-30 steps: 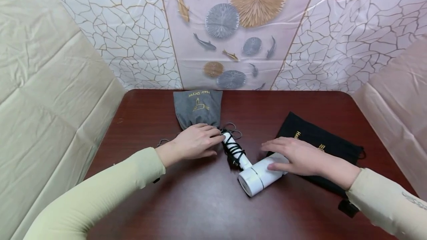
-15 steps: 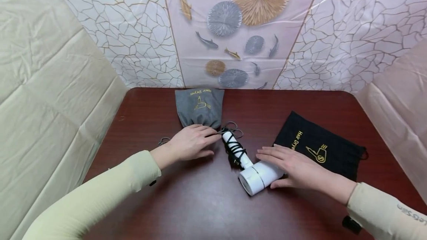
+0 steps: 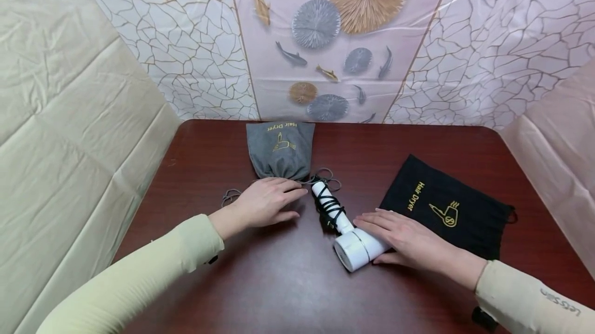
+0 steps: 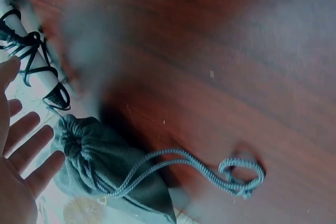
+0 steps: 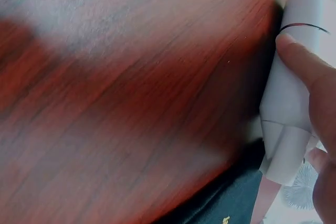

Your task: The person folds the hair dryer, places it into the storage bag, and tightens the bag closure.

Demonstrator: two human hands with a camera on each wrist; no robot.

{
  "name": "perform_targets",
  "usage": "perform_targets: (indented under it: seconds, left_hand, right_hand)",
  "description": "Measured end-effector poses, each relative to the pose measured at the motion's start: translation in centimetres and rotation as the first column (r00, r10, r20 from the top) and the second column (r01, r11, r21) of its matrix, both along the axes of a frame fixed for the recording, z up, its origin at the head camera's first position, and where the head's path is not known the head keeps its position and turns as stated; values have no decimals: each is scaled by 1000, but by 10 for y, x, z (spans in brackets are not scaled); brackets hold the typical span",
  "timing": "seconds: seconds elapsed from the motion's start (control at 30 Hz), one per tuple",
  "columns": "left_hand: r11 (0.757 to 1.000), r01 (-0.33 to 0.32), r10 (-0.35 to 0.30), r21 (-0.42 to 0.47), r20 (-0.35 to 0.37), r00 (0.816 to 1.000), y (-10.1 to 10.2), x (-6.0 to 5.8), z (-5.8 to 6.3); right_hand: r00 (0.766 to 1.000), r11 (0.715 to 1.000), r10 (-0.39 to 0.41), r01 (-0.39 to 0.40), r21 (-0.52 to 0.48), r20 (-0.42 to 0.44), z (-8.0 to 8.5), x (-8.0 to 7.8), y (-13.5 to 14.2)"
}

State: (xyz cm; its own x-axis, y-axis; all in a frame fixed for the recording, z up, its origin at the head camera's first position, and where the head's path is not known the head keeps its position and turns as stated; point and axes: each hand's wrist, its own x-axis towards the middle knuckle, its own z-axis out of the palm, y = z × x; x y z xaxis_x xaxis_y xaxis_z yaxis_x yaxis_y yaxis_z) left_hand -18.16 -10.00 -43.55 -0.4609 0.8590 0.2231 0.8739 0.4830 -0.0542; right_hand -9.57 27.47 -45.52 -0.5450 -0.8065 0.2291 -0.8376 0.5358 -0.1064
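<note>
A white hair dryer (image 3: pixel 359 248) lies on the table, its black cord (image 3: pixel 331 206) wound around the handle. My right hand (image 3: pixel 409 236) holds the barrel, fingers over the top; in the right wrist view the thumb (image 5: pixel 302 59) lies along its side. A flat nozzle (image 5: pixel 287 153) shows at the barrel's end there. Beside the neck of a gathered grey drawstring bag (image 3: pixel 282 150), marked Hair Dryer, is my left hand (image 3: pixel 264 204). Its fingers are spread and extended in the left wrist view, holding nothing.
A flat black Hair Dryer pouch (image 3: pixel 446 207) lies to the right, behind the right hand. Grey drawstrings (image 4: pixel 205 169) trail from the grey bag on both sides. The dark red wooden table (image 3: pixel 279 277) ends against a patterned cloth backdrop (image 3: pixel 321 76).
My right hand has shifted nearer and slightly left along the hair dryer's barrel, uncovering more of the black pouch. The left hand has drawn slightly back from the dryer's handle end.
</note>
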Motion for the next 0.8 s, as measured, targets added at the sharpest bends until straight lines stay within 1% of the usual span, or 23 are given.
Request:
perform_targets:
  seconds: [0.1, 0.2, 0.33, 0.4, 0.63, 0.7, 0.8]
  left_hand:
    - [999, -23, 22, 25, 31, 999, 1, 4, -1]
    - [998, -36, 33, 46, 47, 998, 3, 9, -1]
    - [997, -54, 50, 61, 66, 997, 5, 14, -1]
    - [995, -74, 67, 73, 92, 994, 5, 15, 0]
    - [975, -159, 134, 154, 161, 978, 3, 14, 4]
    - [970, -174, 144, 167, 178, 973, 1, 13, 5]
    - [968, -192, 159, 163, 200, 967, -1, 12, 7]
  right_hand:
    - [1000, 1000, 4, -4, -12, -4, 1, 0, -1]
    - [1000, 1000, 15, -15, -19, -15, 3, 1, -1]
    - [998, 999, 40, -41, -26, -51, 7, 3, -1]
    - [996, 999, 45, -47, -27, -75, 11, 4, -1]
    - [988, 996, 49, -60, -72, -149, 24, 7, 8]
    - [984, 995, 48, -62, -82, -170, 27, 6, 11]
    - [981, 996, 34, -50, -80, -192, 31, 6, 14]
